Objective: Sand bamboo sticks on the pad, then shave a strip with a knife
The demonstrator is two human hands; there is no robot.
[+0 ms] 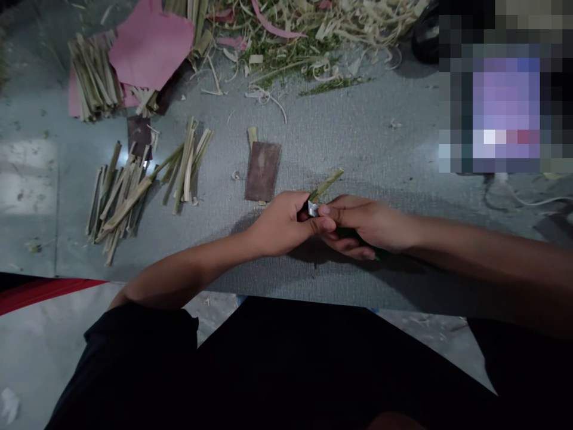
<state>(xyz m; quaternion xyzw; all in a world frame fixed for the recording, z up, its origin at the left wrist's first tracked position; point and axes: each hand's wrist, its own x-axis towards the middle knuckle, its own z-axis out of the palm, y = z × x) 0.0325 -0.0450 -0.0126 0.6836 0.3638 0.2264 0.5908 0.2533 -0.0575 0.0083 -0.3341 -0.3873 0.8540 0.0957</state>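
Observation:
My left hand (pixel 286 222) is closed around a green plant stalk (pixel 327 184), whose upper end sticks out past the fingers to the upper right. My right hand (pixel 358 224) is closed on a knife (pixel 312 208); its short shiny blade shows between the two hands, against the stalk. A bit of green handle appears below the right palm, and the rest is hidden by the fingers. Both hands meet just above the table's front edge. A brown rectangular piece of sandpaper (pixel 263 171) lies behind the left hand, over a pale strip.
Cut stalks (pixel 123 200) lie loose at the left, with more stalks (pixel 190 167) beside them. Bundled stalks (pixel 96 77) and pink paper (pixel 152 45) sit behind. Curly shavings (pixel 340 27) cover the grey table's (pixel 380 128) back. A white cable (pixel 537 202) runs at the right.

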